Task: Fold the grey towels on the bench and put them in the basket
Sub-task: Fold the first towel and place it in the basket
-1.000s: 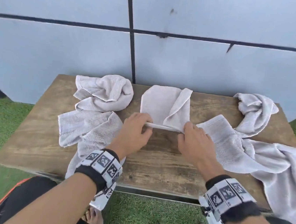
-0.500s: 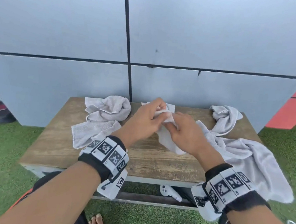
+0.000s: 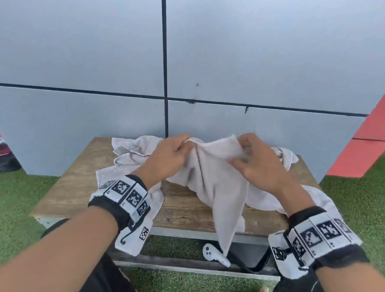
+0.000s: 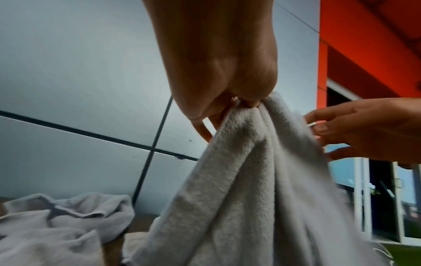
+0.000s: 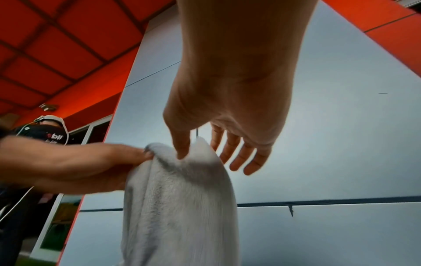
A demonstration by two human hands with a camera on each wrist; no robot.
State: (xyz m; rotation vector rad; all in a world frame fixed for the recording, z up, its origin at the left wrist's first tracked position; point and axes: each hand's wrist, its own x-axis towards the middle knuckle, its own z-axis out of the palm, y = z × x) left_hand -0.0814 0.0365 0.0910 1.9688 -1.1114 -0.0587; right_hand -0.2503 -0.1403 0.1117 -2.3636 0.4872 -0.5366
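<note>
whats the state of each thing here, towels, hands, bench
held towel: lifted off the bench, hanging unfolded, top edge gripped
left hand: pinching the held towel's top edge
right hand: thumb on the towel's edge, other fingers spread straight
left towels: crumpled on the bench
right towel: crumpled, partly hidden behind the right hand
bench: upright on grass, towels on top
</note>
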